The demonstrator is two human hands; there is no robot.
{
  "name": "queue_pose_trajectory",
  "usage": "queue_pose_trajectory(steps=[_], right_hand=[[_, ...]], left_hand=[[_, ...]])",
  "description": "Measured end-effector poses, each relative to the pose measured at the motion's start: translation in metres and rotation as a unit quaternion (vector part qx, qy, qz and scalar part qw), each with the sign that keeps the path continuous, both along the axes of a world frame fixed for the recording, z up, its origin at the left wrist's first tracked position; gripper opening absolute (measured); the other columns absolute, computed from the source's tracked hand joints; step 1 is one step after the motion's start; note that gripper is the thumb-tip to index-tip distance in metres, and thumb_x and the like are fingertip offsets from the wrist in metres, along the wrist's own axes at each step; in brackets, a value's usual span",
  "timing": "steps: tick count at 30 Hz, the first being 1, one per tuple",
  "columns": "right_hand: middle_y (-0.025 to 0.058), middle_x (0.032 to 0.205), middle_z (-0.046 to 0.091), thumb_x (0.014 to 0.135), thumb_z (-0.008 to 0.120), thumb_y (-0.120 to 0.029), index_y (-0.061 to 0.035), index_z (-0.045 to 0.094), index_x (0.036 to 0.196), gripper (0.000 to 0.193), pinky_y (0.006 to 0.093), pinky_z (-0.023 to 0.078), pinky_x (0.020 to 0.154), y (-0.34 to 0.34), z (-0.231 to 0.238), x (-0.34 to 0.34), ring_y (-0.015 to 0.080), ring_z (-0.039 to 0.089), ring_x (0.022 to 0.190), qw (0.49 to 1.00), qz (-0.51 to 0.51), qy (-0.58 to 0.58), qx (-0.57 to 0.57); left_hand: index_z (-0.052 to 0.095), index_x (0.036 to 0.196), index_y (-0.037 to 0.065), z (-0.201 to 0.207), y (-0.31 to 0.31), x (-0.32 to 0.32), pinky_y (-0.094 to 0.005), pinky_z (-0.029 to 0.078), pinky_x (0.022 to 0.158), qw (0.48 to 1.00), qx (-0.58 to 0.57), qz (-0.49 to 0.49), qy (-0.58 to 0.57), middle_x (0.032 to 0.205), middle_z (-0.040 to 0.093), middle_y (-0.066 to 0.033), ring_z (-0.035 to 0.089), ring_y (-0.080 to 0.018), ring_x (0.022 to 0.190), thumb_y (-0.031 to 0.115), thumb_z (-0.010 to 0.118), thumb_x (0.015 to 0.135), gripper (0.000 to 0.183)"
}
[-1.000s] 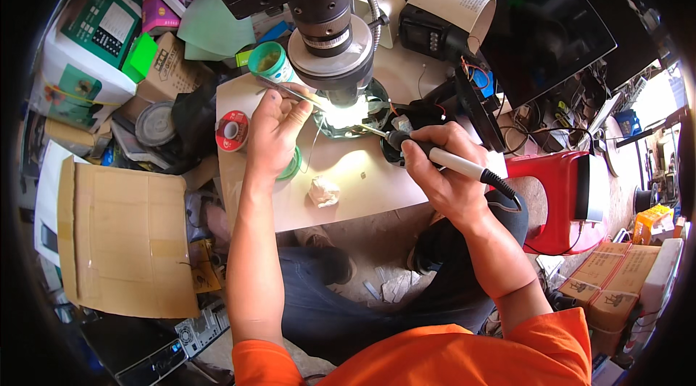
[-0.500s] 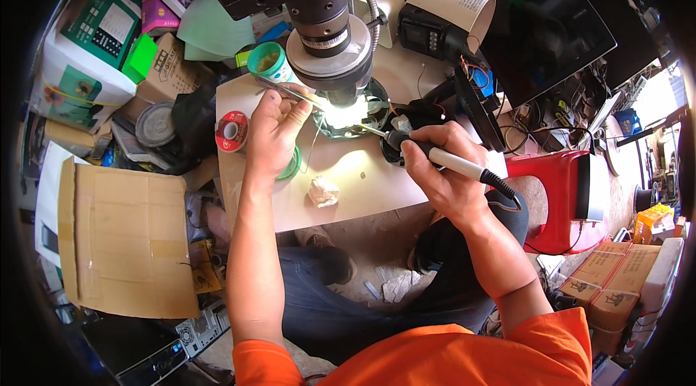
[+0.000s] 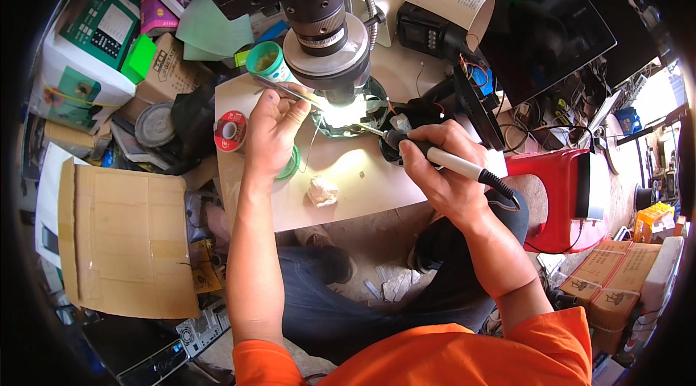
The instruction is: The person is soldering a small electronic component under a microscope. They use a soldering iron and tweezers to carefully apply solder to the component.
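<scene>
My left hand [image 3: 272, 136] is closed on a pair of metal tweezers [image 3: 267, 84], tips pointing into the bright light beneath the microscope [image 3: 326, 49]. In my right hand [image 3: 455, 187] is a soldering iron [image 3: 458, 163] with a white handle and black cord, gripped like a pen. Its tip reaches toward a round, green-edged piece [image 3: 333, 130] under the lens. Glare hides the details there, so I cannot tell whether either tip touches it. Left of my left hand sits a red-labelled spool [image 3: 230, 131]; a green tub of paste [image 3: 266, 60] stands behind that hand.
The white table [image 3: 377, 194] holds a crumpled tissue [image 3: 322, 192] and a green ring-shaped item [image 3: 291, 165]. To the right stand a dark monitor [image 3: 544, 31] and a red stool [image 3: 558, 234]. A cardboard box [image 3: 130, 241] lies at left, with cluttered shelves behind.
The view has shifted very slightly. Both hands keep nearly the same position, still gripping the tweezers and the soldering iron.
</scene>
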State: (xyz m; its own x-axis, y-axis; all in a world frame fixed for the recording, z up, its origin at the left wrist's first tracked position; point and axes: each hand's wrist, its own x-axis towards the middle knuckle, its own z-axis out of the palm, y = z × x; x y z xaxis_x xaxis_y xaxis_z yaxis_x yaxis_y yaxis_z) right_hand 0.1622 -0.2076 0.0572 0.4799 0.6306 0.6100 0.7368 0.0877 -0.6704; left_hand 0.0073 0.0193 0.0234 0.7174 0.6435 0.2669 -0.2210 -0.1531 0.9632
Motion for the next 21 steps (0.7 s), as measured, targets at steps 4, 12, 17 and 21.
queue_pose_trajectory(steps=[4,12,17,21], right_hand=[[0.0092,0.075,0.067,0.079,0.083,-0.009,-0.0025,0.071,0.092,0.019,0.0358,0.052,0.058,0.0003,-0.0004,0.0006,0.0252,0.063,0.065,1.000,0.002,-0.004,-0.002],[0.0099,0.075,0.067,0.079,0.083,-0.008,-0.0018,0.071,0.093,0.020,0.0360,0.052,0.059,0.0001,-0.0013,0.0012,0.0260,0.063,0.066,1.000,0.005,-0.009,-0.001],[0.0100,0.076,0.067,0.079,0.083,-0.008,-0.0016,0.071,0.094,0.020,0.0361,0.052,0.058,0.0005,-0.0016,0.0018,0.0260,0.063,0.065,1.000,0.010,-0.009,0.004],[0.0099,0.076,0.067,0.079,0.083,-0.008,-0.0018,0.071,0.093,0.020,0.0359,0.052,0.058,-0.0004,-0.0004,0.0012,0.0258,0.063,0.065,1.000,0.009,-0.003,-0.003]], left_hand=[[0.058,0.119,0.000,0.0000,-0.0004,0.0000,-0.0271,0.050,0.091,1.000,0.000,-0.001,-0.004,0.111,0.067,-0.0075,0.065,-0.0128,0.099,0.007,0.062,0.103,0.018],[0.058,0.119,0.000,0.0020,-0.0015,-0.0006,-0.0268,0.050,0.090,1.000,0.003,0.003,0.008,0.112,0.067,-0.0067,0.064,-0.0120,0.098,0.006,0.062,0.103,0.017],[0.058,0.119,0.000,0.0009,-0.0016,-0.0003,-0.0264,0.050,0.089,1.000,-0.001,0.004,0.005,0.110,0.067,-0.0061,0.063,-0.0115,0.098,0.006,0.062,0.103,0.017],[0.058,0.119,0.000,0.0001,-0.0002,-0.0006,-0.0266,0.050,0.089,1.000,-0.003,-0.002,0.002,0.110,0.067,-0.0061,0.064,-0.0115,0.098,0.007,0.062,0.103,0.018]])
